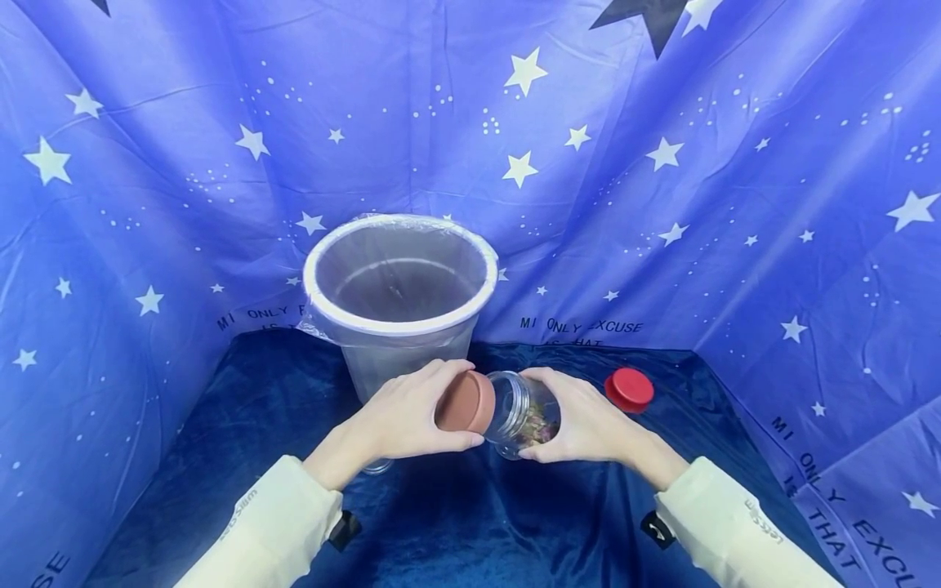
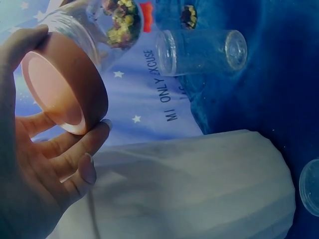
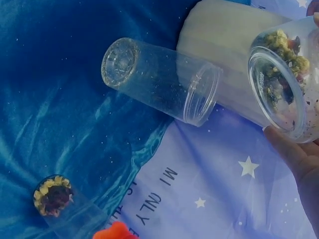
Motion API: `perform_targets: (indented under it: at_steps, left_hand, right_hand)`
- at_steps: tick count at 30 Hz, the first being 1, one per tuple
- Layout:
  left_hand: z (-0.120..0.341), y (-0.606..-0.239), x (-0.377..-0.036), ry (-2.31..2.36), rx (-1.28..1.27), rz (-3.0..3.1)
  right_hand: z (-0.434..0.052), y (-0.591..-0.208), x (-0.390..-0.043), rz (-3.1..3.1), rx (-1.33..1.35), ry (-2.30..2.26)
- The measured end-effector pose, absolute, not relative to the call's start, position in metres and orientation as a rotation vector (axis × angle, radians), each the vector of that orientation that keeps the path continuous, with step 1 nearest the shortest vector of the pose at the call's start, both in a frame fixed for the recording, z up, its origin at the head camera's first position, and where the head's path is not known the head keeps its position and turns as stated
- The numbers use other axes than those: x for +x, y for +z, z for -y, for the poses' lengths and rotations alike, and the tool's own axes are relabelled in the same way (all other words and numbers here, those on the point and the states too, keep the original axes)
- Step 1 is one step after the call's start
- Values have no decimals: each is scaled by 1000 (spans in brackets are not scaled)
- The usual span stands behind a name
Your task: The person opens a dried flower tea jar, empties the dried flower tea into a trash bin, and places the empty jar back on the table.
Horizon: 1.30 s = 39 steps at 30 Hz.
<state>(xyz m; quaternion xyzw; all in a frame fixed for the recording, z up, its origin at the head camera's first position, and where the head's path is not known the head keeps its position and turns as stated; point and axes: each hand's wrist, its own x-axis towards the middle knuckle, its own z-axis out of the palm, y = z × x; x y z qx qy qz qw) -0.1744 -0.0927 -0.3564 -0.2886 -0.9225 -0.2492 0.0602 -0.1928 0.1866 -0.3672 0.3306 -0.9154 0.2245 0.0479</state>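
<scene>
My left hand (image 1: 419, 408) grips a terracotta-coloured round lid (image 1: 478, 404) by its edge, thumb and fingers on opposite sides. In my right hand (image 1: 581, 412) is a clear jar (image 3: 279, 94) with dried flowers (image 1: 540, 426) in it. The jar is tilted, its threaded mouth facing the lid, which is right at the rim. Behind and below this jar, an empty clear jar (image 3: 159, 82) stands on the cloth, mostly hidden in the head view. Another jar (image 3: 84, 211) with dried flowers in its bottom has a red top (image 1: 629, 389), to the right of my right hand.
A tall whitish bin (image 1: 400, 328) lined with a clear bag stands behind my left hand. A clear round piece (image 2: 310, 186) lies near its foot. Dark blue cloth (image 1: 470, 531) covers the surface, and a star-printed curtain (image 1: 412, 147) rises behind and at both sides.
</scene>
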Motion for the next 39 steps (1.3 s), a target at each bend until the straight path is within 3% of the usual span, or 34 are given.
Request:
perform_targets:
  at_steps: [39]
  left_hand:
    - [125, -413, -180, -447, -808, 2949]
  right_hand:
    - [-196, -360, -196, 2757, 955, 673]
